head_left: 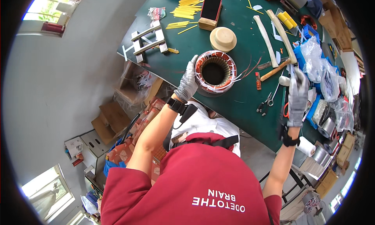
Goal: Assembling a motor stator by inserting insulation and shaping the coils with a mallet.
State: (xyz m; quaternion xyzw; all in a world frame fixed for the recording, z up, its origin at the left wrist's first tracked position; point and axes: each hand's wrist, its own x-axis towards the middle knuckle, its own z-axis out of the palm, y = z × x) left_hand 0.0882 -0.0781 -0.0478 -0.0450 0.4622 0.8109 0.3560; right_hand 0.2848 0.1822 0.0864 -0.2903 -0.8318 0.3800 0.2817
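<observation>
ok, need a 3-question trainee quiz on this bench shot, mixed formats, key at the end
1. True or false: the gloved left hand rests on the rim of the round copper-wound motor stator standing on the dark green table.
2. Which lies nearest the gloved right hand? A) the phone propped on a small wooden block B) the wooden-handled hammer C) the pile of yellow strips
3. Fill in: the small scissors lie to the stator's ____ in the picture.

Key
1. True.
2. B.
3. Right; they lie between the stator and the right hand.
</observation>
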